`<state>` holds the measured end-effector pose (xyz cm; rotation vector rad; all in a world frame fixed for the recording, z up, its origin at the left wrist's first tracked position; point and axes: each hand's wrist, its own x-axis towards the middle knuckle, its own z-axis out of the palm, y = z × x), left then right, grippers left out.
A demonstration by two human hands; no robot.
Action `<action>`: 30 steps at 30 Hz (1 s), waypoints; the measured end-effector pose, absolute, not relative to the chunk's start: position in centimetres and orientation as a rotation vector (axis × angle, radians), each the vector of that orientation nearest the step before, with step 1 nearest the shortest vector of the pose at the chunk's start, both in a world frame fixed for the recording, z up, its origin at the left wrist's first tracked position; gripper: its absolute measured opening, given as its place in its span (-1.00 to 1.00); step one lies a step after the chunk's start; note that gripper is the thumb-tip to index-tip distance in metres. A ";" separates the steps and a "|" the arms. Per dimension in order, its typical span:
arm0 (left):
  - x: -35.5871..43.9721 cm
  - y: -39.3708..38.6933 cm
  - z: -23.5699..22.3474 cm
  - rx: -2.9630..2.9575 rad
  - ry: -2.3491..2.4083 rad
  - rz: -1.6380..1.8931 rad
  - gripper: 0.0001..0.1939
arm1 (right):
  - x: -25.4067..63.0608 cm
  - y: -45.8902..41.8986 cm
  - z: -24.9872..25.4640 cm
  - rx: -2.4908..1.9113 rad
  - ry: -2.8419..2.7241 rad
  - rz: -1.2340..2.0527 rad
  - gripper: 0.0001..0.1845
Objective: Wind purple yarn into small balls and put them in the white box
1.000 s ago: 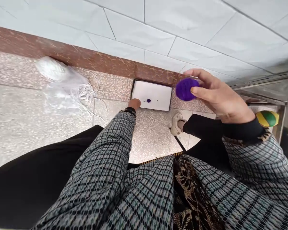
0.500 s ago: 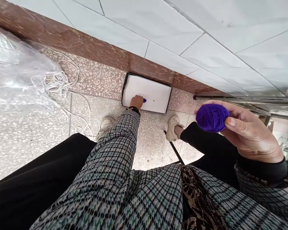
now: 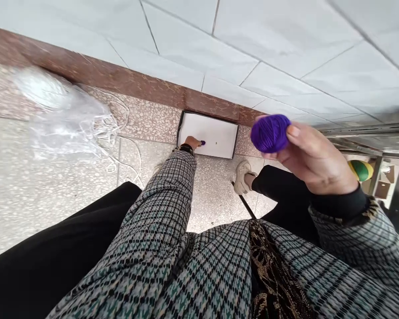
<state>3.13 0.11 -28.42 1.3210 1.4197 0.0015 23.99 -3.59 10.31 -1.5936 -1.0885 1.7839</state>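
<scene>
Yarn ball [image 3: 271, 133] has shifted nearer the white board [image 3: 223, 135], pinched by the right hand [image 3: 314, 155]; left hand [image 3: 193, 142] curled, its hold unclear.

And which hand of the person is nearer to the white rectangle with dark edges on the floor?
Left. The left hand reaches over the near left part of the white rectangle. The right hand is farther off, raised to its right, holding a purple yarn ball.
</scene>
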 end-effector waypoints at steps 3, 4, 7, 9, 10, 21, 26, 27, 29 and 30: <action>1.2 2.9 -23.5 1.120 1.410 0.064 -0.83 | 22.3 -2.0 8.6 -1.357 -0.981 1.864 -0.75; 0.5 3.9 -21.5 1.076 1.398 0.117 -0.79 | 21.6 -1.3 8.0 -1.278 -0.924 1.893 -0.76; -1.9 6.1 -15.2 1.003 1.362 0.289 -0.78 | 19.7 0.9 6.1 -1.184 -0.851 1.961 -0.64; -3.5 6.7 -11.2 0.968 1.335 0.408 -0.81 | 18.7 2.3 4.9 -1.146 -0.819 1.982 -0.56; -4.1 6.6 -9.3 0.933 1.308 0.487 -0.83 | 18.2 2.9 4.3 -1.129 -0.801 1.990 -0.54; -2.7 1.2 -0.4 0.730 1.238 1.182 -0.85 | 16.9 3.6 3.9 -0.989 -0.731 2.200 -0.61; -1.3 1.2 -0.1 0.902 1.228 1.164 -0.86 | 18.1 3.2 3.8 -1.012 -0.715 2.203 -0.64; -0.9 1.2 0.0 0.933 1.210 1.150 -0.83 | 18.3 3.2 3.8 -1.018 -0.727 2.196 -0.63; -0.1 1.3 0.2 0.961 1.177 1.136 -0.74 | 18.9 3.1 3.8 -1.044 -0.743 2.181 -0.62; 0.2 1.4 0.2 0.969 1.163 1.127 -0.72 | 19.2 3.0 3.8 -1.060 -0.749 2.172 -0.62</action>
